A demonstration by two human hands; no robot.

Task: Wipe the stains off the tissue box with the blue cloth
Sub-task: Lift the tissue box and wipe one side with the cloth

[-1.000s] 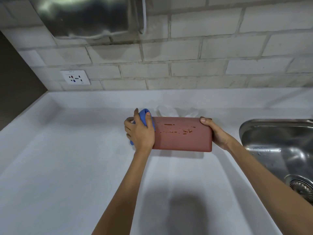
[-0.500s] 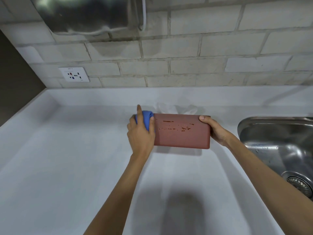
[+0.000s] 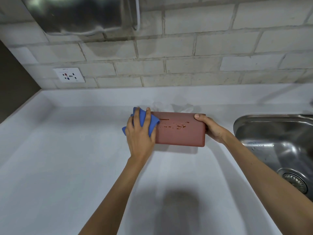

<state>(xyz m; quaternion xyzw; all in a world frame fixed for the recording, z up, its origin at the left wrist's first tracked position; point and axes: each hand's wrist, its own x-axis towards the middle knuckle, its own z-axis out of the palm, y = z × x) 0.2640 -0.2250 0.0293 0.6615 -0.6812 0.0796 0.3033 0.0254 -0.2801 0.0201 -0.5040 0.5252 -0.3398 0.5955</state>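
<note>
A reddish-brown tissue box [image 3: 181, 135] stands on the white counter [image 3: 67, 158], its broad side facing me with dark red stains [image 3: 177, 125] across the upper part. White tissue [image 3: 171, 107] sticks up behind its top edge. My left hand [image 3: 138, 134] presses a bunched blue cloth [image 3: 144, 122] against the box's left end. My right hand [image 3: 209, 127] grips the box's right end, thumb on the top corner.
A steel sink [image 3: 279, 146] with a drain [image 3: 294, 182] lies to the right. A wall socket [image 3: 69, 75] sits on the brick backsplash at left. A shiny metal hood [image 3: 81, 14] hangs above. A raised counter lip runs along the left side.
My left hand has shifted the blue cloth from the box's left end up onto its face, with more cloth now showing. The box and my right hand hold about the same place.
</note>
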